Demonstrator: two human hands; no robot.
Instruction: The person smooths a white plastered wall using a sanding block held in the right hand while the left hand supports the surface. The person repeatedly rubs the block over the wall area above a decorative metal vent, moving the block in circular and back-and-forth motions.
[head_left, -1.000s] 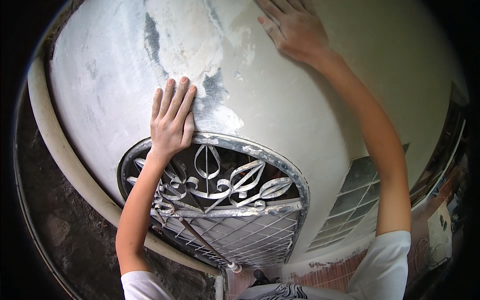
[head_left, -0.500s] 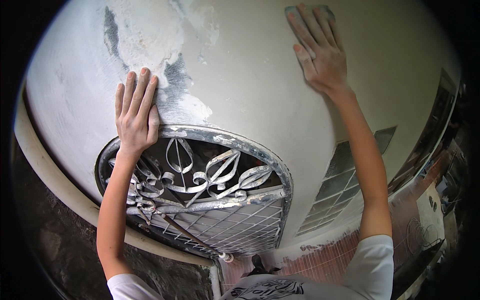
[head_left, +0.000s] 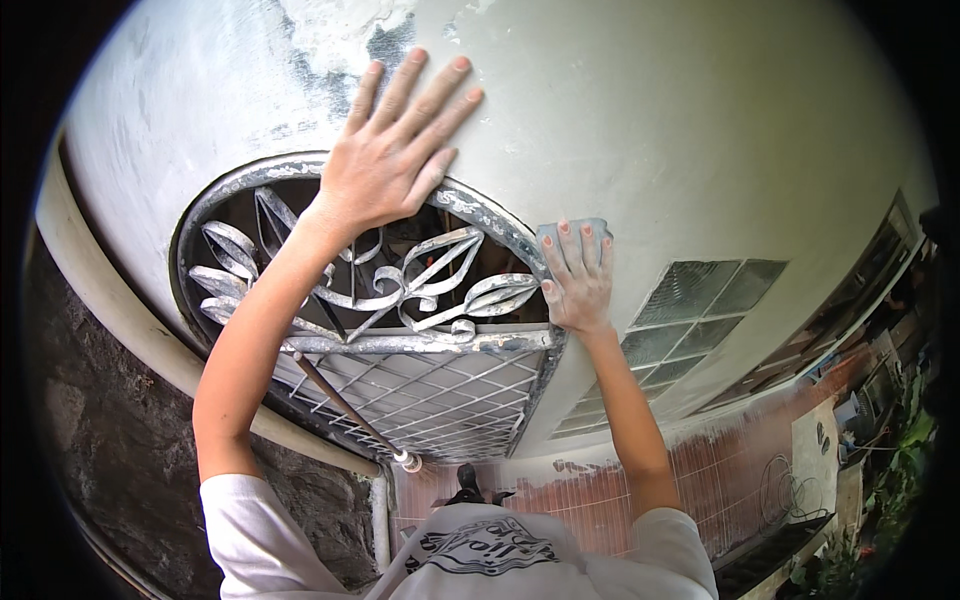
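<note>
My left hand (head_left: pixel 392 150) rests flat against the pale wall (head_left: pixel 640 130), fingers spread, just above the arch of the metal gate. Nothing is in it. Lower and to the right, my right hand (head_left: pixel 580 285) presses a grey piece of sandpaper (head_left: pixel 597 226) to the wall, right beside the arch's right edge. Its fingers lie over the sandpaper and are coated in pale dust. The gate (head_left: pixel 435 342) has scrollwork with worn white paint and a lattice below. Patchy white filler (head_left: pixel 345 30) and dark bare spots mark the wall above my left hand.
A window of glass panes (head_left: pixel 690 300) is set in the wall at the right. A white pipe (head_left: pixel 95 280) curves along the left by dark rough ground. A brown pole (head_left: pixel 345 402) leans by the gate. Reddish tiles (head_left: pixel 590 510) lie below, with a cable coil and plants at the right.
My right hand has slid down the wall with the sandpaper, to beside the arch. My left hand has moved right and a little up, its fingers now spread wider. The view has shifted.
</note>
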